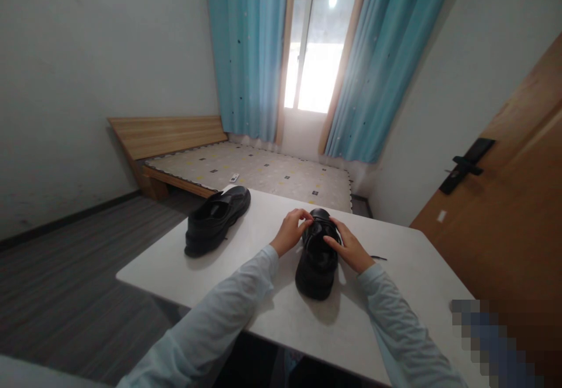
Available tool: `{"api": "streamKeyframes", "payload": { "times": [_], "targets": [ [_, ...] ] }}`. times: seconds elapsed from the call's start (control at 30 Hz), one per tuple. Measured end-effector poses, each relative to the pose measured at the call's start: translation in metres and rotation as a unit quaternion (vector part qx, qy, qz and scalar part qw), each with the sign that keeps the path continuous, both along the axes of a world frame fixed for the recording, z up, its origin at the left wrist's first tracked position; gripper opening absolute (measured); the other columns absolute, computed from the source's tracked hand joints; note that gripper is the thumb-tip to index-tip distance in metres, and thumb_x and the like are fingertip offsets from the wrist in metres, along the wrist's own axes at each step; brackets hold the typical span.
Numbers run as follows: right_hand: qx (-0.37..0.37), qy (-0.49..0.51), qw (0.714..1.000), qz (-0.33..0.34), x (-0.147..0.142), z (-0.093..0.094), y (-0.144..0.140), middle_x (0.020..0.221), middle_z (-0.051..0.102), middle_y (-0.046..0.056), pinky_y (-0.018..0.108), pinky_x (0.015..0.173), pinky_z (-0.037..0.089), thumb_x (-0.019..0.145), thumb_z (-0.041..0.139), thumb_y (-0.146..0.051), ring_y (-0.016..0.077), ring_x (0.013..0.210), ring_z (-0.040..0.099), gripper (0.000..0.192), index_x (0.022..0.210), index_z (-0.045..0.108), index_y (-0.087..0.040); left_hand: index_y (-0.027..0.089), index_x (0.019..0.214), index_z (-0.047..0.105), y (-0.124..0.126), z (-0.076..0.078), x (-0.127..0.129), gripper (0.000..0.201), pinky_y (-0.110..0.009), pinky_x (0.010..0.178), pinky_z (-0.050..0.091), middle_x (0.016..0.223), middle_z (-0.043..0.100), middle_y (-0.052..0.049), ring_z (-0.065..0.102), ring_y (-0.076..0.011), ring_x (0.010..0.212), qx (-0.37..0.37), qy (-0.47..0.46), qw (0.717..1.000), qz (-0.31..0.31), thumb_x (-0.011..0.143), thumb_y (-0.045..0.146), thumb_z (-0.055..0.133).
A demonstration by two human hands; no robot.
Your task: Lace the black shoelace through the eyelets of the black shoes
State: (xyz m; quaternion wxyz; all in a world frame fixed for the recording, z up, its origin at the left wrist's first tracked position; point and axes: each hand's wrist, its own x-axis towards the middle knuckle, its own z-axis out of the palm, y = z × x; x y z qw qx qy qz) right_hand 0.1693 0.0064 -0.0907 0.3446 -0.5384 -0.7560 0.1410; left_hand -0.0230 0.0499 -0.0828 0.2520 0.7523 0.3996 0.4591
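A black leather shoe (317, 265) stands on the white table (246, 282) in front of me, toe pointing away. My left hand (290, 231) pinches its upper near the laces from the left. My right hand (349, 247) rests on the same spot from the right, fingers curled on the lace area. A thin black lace end (378, 257) trails onto the table by my right wrist. The second black shoe (216, 219) lies apart at the table's far left corner, untouched.
Beyond the table stands a low wooden bed (246, 168) with a patterned mattress, under a window with blue curtains (250, 48). A brown door (509, 212) with a black handle is at the right. Dark floor lies to the left.
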Motion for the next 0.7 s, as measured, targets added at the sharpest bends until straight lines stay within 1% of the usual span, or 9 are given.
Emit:
{"api": "streamKeyframes", "payload": {
  "times": [0.17,0.3,0.43,0.53,0.63,0.7],
  "targets": [
    [0.005,-0.001,1.0,0.003,0.0,0.001,0.0,0.135,0.045,0.013,0.049,0.105,0.029,0.08,0.046,-0.053,0.0271,0.126,0.04,0.062,0.131,0.037,-0.021,0.016,0.082,0.056,0.001,-0.001,0.003,0.008,-0.031,0.081,0.045,0.083,0.062,-0.003,0.057,-0.0151,0.083,-0.016,-0.041,0.999,0.004,0.083,0.02,0.049],
    [0.006,-0.003,1.0,0.006,0.0,0.001,0.001,0.134,0.045,0.013,0.049,0.104,0.029,0.08,0.046,-0.054,0.0271,0.125,0.04,0.061,0.131,0.037,-0.021,0.017,0.081,0.053,0.0,0.001,0.002,0.008,-0.029,0.08,0.045,0.082,0.062,-0.002,0.058,-0.0149,0.083,-0.021,-0.074,0.997,-0.018,0.084,0.022,0.048],
    [0.006,0.001,1.0,0.004,0.0,0.0,0.001,0.134,0.045,0.013,0.049,0.105,0.029,0.08,0.047,-0.054,0.0272,0.125,0.04,0.062,0.132,0.036,-0.021,0.017,0.081,0.054,-0.002,0.004,0.0,0.009,-0.03,0.08,0.045,0.079,0.062,-0.002,0.058,-0.0145,0.081,-0.02,-0.073,0.996,-0.036,0.084,0.024,0.049],
    [-0.003,0.0,1.0,0.004,0.0,0.0,0.0,0.136,0.043,0.013,0.05,0.105,0.027,0.08,0.047,-0.054,0.0272,0.127,0.038,0.063,0.132,0.035,-0.02,0.017,0.087,0.056,-0.003,0.006,-0.002,0.012,-0.031,0.084,0.044,0.086,0.062,-0.003,0.057,-0.0145,0.084,-0.032,-0.081,0.995,-0.044,0.079,0.025,0.056],
    [-0.007,0.001,1.0,0.005,0.001,0.0,0.0,0.136,0.042,0.014,0.05,0.105,0.027,0.08,0.047,-0.054,0.0273,0.127,0.038,0.064,0.133,0.035,-0.02,0.017,0.093,0.054,-0.004,0.009,-0.005,0.02,-0.033,0.085,0.043,0.094,0.06,-0.003,0.057,-0.0146,0.09,-0.061,-0.122,0.989,-0.065,0.075,0.025,0.06],
    [-0.003,0.002,1.0,0.006,0.001,0.0,0.0,0.136,0.043,0.013,0.05,0.105,0.027,0.08,0.047,-0.054,0.0271,0.127,0.038,0.063,0.133,0.035,-0.02,0.017,0.093,0.052,-0.004,0.011,-0.007,0.022,-0.033,0.085,0.043,0.095,0.059,-0.003,0.056,-0.0146,0.091,-0.074,-0.142,0.984,-0.073,0.075,0.025,0.061]
  ]
}}
